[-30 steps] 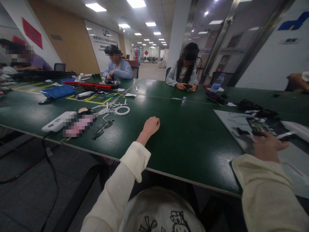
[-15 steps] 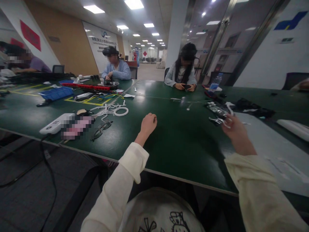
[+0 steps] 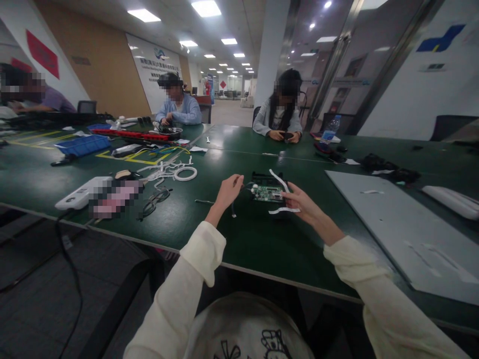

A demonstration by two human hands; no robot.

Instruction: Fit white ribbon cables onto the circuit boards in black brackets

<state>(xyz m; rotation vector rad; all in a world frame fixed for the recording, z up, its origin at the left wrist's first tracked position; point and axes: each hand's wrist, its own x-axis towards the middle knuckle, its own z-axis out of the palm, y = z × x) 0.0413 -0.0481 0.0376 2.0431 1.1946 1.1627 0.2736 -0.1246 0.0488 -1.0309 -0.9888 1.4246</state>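
Note:
My right hand (image 3: 302, 203) grips the right end of a green circuit board (image 3: 266, 193) seated in a black frame. White ribbon cables (image 3: 279, 179) stick out from that end beside my fingers. On the board's left side, my left hand (image 3: 228, 192) is closed, fingertips pressed together near a dark wire (image 3: 247, 186) leading from the board. A short dark cable end (image 3: 234, 209) hangs below this hand, and a thin cable (image 3: 204, 201) extends to its left. Whatever is between the left fingertips is too small to make out.
Eyeglasses (image 3: 155, 203), a white cable coil (image 3: 185, 173), a white power bank-like box (image 3: 83, 193) and a blue bin (image 3: 83, 144) are on the left. A grey panel (image 3: 359, 199) lies on the right. Two people sit across the green table (image 3: 239, 239).
My right hand has brought the circuit board with its ribbon cables leftward from above the grey panel to in front of me. My left hand has stayed almost in place, now beside the board.

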